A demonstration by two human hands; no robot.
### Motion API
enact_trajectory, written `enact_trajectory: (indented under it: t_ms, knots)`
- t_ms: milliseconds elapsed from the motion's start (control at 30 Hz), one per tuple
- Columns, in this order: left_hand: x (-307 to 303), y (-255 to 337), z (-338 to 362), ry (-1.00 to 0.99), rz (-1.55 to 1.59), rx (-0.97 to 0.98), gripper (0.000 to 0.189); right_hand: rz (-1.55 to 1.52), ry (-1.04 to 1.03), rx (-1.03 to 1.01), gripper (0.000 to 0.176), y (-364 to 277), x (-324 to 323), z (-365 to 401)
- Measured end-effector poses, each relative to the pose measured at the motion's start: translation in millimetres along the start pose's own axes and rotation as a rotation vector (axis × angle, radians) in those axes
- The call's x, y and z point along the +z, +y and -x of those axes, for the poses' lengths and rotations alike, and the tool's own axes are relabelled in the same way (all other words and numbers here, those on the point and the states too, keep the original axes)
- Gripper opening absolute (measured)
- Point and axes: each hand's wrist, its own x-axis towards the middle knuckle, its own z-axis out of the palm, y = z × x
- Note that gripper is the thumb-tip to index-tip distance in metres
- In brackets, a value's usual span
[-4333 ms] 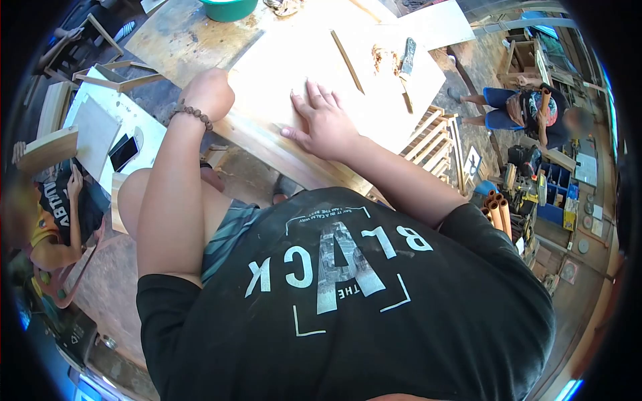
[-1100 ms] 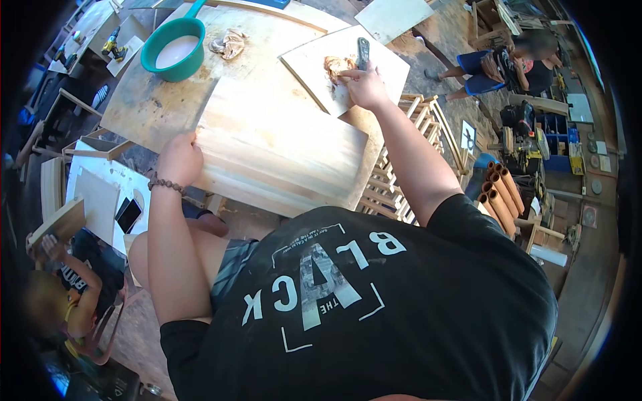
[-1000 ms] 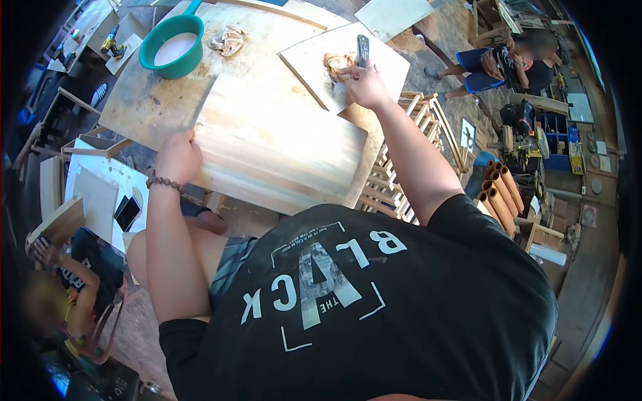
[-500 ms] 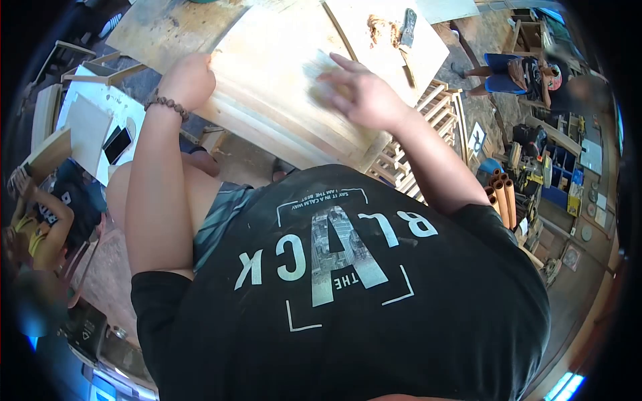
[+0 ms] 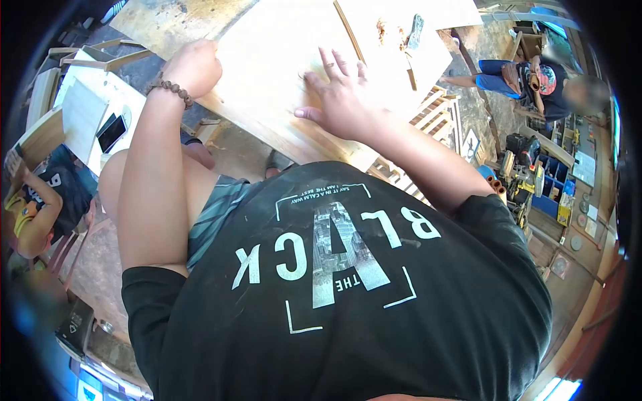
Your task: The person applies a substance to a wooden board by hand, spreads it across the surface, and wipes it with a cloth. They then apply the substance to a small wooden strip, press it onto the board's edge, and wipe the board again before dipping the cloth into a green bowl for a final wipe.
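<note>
A pale wooden panel (image 5: 267,100), brightly lit, lies in front of my body. At its left edge my left hand (image 5: 194,68) is closed on the panel, fingers curled, with a beaded bracelet on the wrist. Palm down on the panel's surface rests my right hand (image 5: 341,97), fingers spread; nothing shows in it, though the underside of the palm is hidden. Beyond it, a narrow wooden strip (image 5: 348,30) and a dark-handled tool (image 5: 415,32) lie near wood shavings (image 5: 381,30).
Slatted wooden frames (image 5: 435,117) stand right of the panel. A white board with a phone (image 5: 111,133) is at the left. One person (image 5: 47,194) sits at the lower left; another (image 5: 521,80) is at the upper right, near tools and blue bins (image 5: 554,184).
My right hand, blurred over the panel before, has shifted slightly left, and its fingers now lie spread. The person at the upper right has changed posture. My left hand remains at the panel's edge.
</note>
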Motion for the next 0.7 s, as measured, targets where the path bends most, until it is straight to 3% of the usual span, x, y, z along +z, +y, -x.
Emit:
enact_trajectory:
  t_ms: [167,267,333,467,567,700]
  knots:
    - [1,1,-1,0.012,-0.004,-0.023,0.030,-0.131,0.042,-0.045,0.088,-4,28,1]
    - [9,-6,-4,0.076,0.028,0.006,0.022,-0.092,-0.052,-0.001,0.088,4,5,10]
    - [8,-5,-3,0.076,0.070,0.030,0.022,-0.094,0.057,0.026,0.088,9,13,4]
    - [7,-4,-5,0.062,0.037,-0.010,0.022,-0.209,0.140,-0.029,0.084,8,38,-13]
    - [4,0,0,0.051,0.018,-0.044,0.026,-0.180,0.018,-0.013,0.080,15,16,-6]
    - [0,1,-2,0.005,0.018,-0.039,0.036,-0.176,0.147,-0.050,0.076,29,3,-16]
